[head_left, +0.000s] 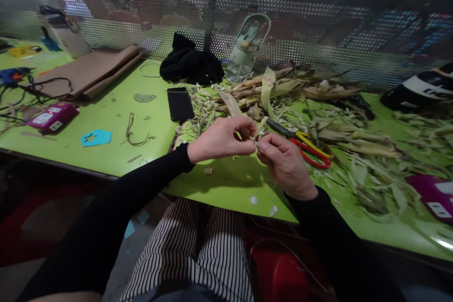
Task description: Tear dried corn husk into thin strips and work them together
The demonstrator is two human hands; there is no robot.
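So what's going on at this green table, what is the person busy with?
A person seated at the green table pinches a thin strip of dried corn husk between both hands: left hand and right hand meet fingertip to fingertip above the table edge. A pile of husks and trimmings spreads behind and to the right. Red-and-yellow-handled scissors lie just beyond the right hand, a black phone near the left.

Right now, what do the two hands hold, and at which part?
Both the left hand and the right hand pinch one thin strip of dried husk near its lower end, between fingertips, above the green table.
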